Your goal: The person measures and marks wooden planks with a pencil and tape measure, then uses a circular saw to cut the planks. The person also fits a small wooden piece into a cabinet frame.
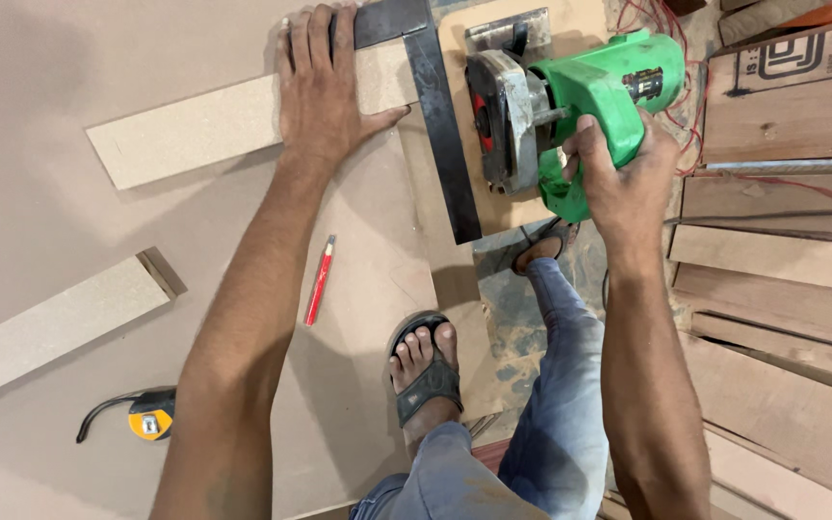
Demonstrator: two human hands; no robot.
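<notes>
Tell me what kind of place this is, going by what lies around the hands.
Most likely a carpentry or woodworking shop floor. The right hand grips a green circular saw, the left hand presses a steel square onto a board strip, and cut planks lie stacked alongside.

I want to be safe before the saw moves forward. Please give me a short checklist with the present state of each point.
1. Left hand presses the board strip flat: ok.
2. Steel square lies beside the saw as a guide: ok.
3. Left fingers clear of the blade: ok, the square lies between them.
4. Right hand grips the green circular saw firmly: ok.
5. Red cable clear of the cutting path: cannot tell.
6. Foot in an open sandal, near the work: not ok.
</notes>
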